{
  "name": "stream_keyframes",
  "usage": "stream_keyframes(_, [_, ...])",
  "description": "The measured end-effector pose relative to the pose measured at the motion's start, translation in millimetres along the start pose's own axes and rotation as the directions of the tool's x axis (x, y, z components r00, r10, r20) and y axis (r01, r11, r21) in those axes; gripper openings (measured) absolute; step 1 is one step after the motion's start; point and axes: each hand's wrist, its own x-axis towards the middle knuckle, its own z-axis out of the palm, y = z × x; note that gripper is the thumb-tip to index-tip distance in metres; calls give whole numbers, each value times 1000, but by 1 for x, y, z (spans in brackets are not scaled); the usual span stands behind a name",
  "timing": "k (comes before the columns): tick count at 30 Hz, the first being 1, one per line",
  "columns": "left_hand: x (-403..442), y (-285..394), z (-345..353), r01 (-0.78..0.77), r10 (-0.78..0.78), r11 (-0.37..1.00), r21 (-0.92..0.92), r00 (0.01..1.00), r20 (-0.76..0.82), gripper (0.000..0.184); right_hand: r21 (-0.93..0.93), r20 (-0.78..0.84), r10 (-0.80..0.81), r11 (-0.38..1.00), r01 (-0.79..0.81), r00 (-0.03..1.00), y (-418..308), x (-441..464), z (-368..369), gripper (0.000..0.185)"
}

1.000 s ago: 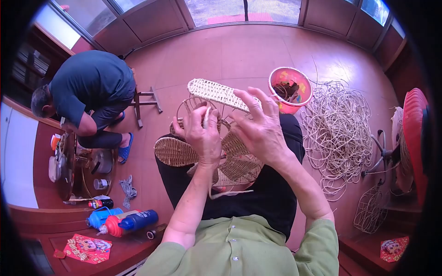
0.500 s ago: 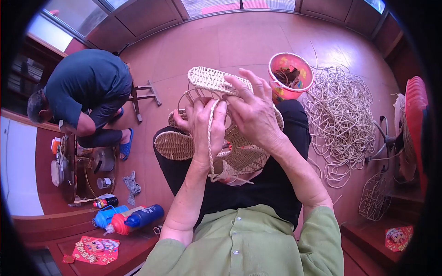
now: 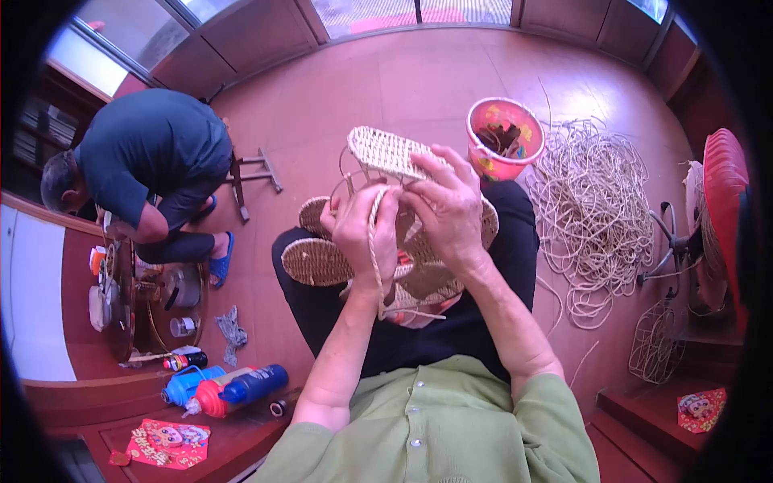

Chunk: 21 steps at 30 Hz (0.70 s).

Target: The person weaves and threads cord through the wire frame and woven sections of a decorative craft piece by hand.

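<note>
A half-woven, wire-framed piece with several petal-shaped straw panels (image 3: 318, 262) rests over my lap. One light panel (image 3: 386, 153) points up and away, above both hands. My left hand (image 3: 364, 237) is closed at the middle of the frame, a twisted straw cord (image 3: 373, 241) pinched at its fingertips and hanging down over its back. My right hand (image 3: 451, 213) meets it from the right, its fingers bent against the light panel's near end. What lies between the two sets of fingertips is mostly hidden.
A red patterned bucket (image 3: 506, 165) holds brown scraps beyond my right knee. Loose cord (image 3: 592, 225) lies heaped on the floor at right, near a red chair (image 3: 725, 217). Another person (image 3: 157, 153) bends over at left. Flasks (image 3: 254, 385) lie at lower left.
Both hands and the woven piece have shifted slightly right and down in view. The cord still hangs over my left hand.
</note>
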Motion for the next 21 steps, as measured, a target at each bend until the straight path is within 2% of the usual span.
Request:
stream_keyframes(1, [0, -1, 1, -12, 5, 995, -104, 998, -61, 12, -2, -19, -13, 1000, 13, 1000, 1, 1, 0, 12])
stream_keyframes(2, [-1, -10, 6, -152, 142, 986, -67, 980, -138, 13, 5, -46, 3, 1000, -2, 999, 2, 0, 1, 11])
stream_keyframes(3, [-3, -14, 4, -162, 151, 985, -67, 978, -141, 13, 15, -68, 24, 1000, -23, 997, 3, -3, 2, 11])
stream_keyframes(6, [-8, -22, -3, -220, 220, 975, 20, 975, 21, 21, 52, -120, 84, 996, -78, 989, 15, -9, 7, 10])
stream_keyframes(7, [-8, -22, -2, -215, 215, 976, 19, 976, 20, 21, 69, -125, 131, 990, -123, 983, 17, -12, 8, 11])
stream_keyframes(8, [-7, -19, 1, -189, 179, 979, 83, 978, 107, 22, 16, -116, 67, 998, -65, 991, 20, -12, 10, 10])
stream_keyframes(9, [-6, -15, 5, -168, 139, 975, 148, 972, 188, 24, 15, -114, 68, 998, -67, 991, 18, -13, 9, 10])
stream_keyframes(10, [-6, -16, 13, -162, 118, 965, 206, 971, 209, 26, -12, -98, 49, 999, -50, 994, 15, -11, 9, 10])
stream_keyframes(11, [-2, -13, 16, -167, 125, 965, 202, 971, 205, 26, -41, -85, 28, 999, -32, 996, 14, -8, 7, 10])
stream_keyframes(13, [5, -8, 20, -29, -32, 973, 230, 966, 257, 27, -9, -72, 40, 999, -41, 997, 17, -9, 6, 13])
stream_keyframes(15, [10, -8, 21, -22, -45, 971, 239, 962, 269, 27, -84, -77, -7, 996, 1, 997, 16, -11, 8, 18])
stream_keyframes(17, [16, -3, 18, 70, -168, 963, 259, 910, 378, 28, -140, -40, -5, 990, -1, 999, 12, -8, 6, 19])
stream_keyframes(18, [18, -3, 17, 91, -172, 973, 213, 900, 400, 28, -195, -6, -9, 981, 8, 1000, 11, -5, 5, 21])
stream_keyframes(19, [20, -7, 16, 91, -173, 972, 216, 900, 401, 28, -193, -5, -7, 981, 6, 1000, 11, -2, 5, 21])
stream_keyframes(21, [21, -13, 14, 104, -138, 990, 100, 884, 448, 29, -154, 83, 57, 987, -44, 995, 14, 3, 4, 20])
